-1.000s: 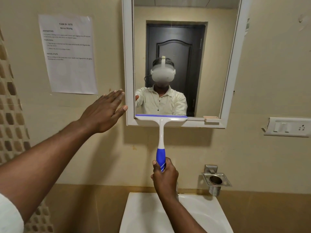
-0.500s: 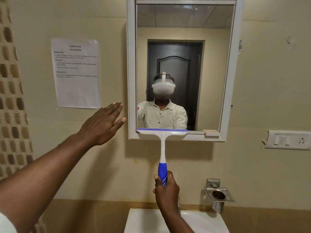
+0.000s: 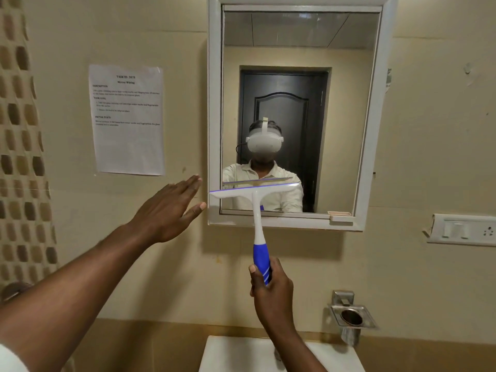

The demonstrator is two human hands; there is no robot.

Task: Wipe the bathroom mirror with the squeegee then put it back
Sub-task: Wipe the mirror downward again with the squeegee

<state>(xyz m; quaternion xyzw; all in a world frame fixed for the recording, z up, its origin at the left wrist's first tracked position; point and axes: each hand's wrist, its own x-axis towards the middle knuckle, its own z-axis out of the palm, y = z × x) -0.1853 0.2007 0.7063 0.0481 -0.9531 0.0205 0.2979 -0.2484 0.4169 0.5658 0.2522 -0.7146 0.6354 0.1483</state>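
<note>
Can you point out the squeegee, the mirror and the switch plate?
squeegee point(image 3: 257, 221): head view, white neck.
mirror point(image 3: 346, 103): head view, glass at right.
switch plate point(image 3: 461, 229): head view, its front.

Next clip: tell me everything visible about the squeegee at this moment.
The squeegee looks like plastic: a white T-shaped head and neck, a thin blue strip along the blade edge, and a blue grip with white stripes. It stands nearly upright, handle down, the blade tilted with its right end higher. The blade lies across the lower left of the mirror, its left end over the white frame. The right hand grips the blue handle; the left hand does not touch it.
</note>
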